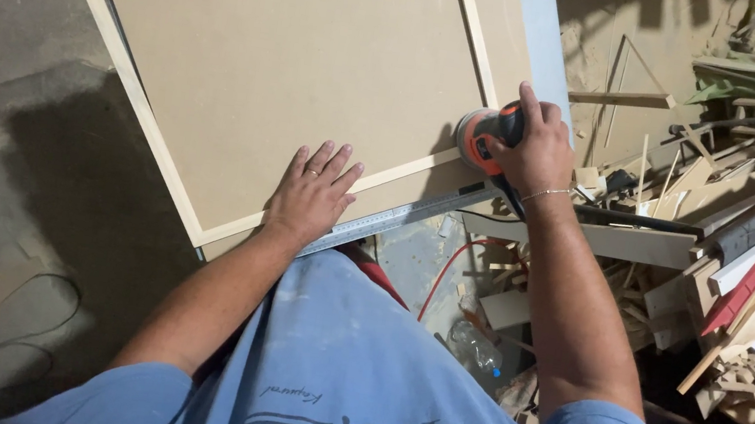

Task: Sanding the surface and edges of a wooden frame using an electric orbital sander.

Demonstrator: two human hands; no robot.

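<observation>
Two hands at work, seen from my head camera: my left hand (311, 195) lies flat and spread on the framed panel (288, 81) at its near edge, while my right hand (529, 150) grips the orange sander (481, 138) at the frame's near right corner. A steel ruler (396, 220) lies alongside; how much is sanded, I cannot tell.

Orange and black power sander (484, 137) upright on the near right corner of the framed board, large brown board in a pale wooden frame (291, 72) lying flat, turned askew
</observation>
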